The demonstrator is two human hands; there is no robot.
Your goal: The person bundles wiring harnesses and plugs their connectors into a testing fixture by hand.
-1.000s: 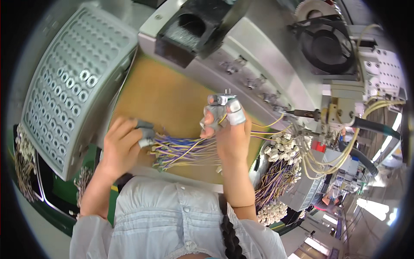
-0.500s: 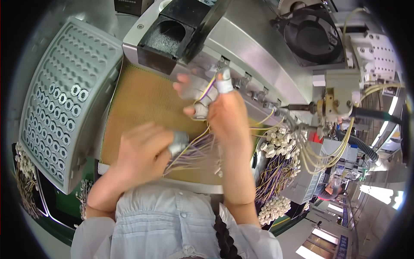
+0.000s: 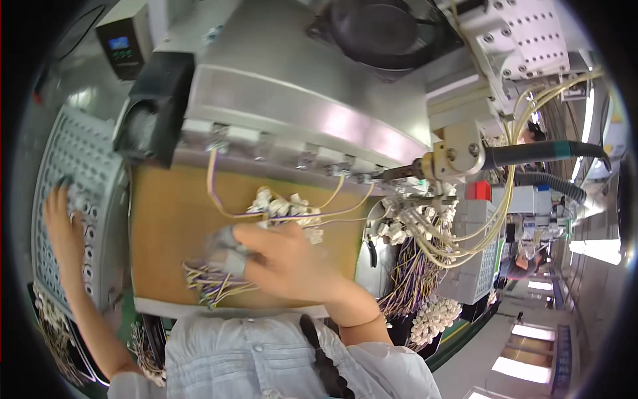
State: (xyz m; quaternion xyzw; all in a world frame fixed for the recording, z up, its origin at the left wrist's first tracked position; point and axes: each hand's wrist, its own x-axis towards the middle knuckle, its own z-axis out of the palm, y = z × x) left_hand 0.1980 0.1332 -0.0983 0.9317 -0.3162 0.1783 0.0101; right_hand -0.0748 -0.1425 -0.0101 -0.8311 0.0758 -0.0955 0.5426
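My left hand [image 3: 65, 233] reaches over the grey dimpled tray [image 3: 109, 193]. Its fingers are stretched out and apart, the tips down among silver ring-shaped metal parts [image 3: 86, 249] in the hollows. Over the brown mat [image 3: 159, 233], my right hand [image 3: 282, 259] is smeared by motion, with pale grey covers on its fingers. Under and beside it lies a bundle of yellow, purple and white wires [image 3: 216, 282]. White connectors [image 3: 286, 207] sit at the bundle's far end. Whether the right fingers grip any wire, I cannot tell.
A metal machine [image 3: 306, 113] with small clamps [image 3: 306, 156] along its front edge stands behind the mat; wires run from several clamps. A nozzle-like tool head [image 3: 442, 163] with pale tubes is at right. Wire bundles [image 3: 425, 276] hang beyond the mat's right edge.
My left hand has gone from the wires over the mat to the tray at left. My right hand has come down from the clamps toward the bundle. The view has shifted.
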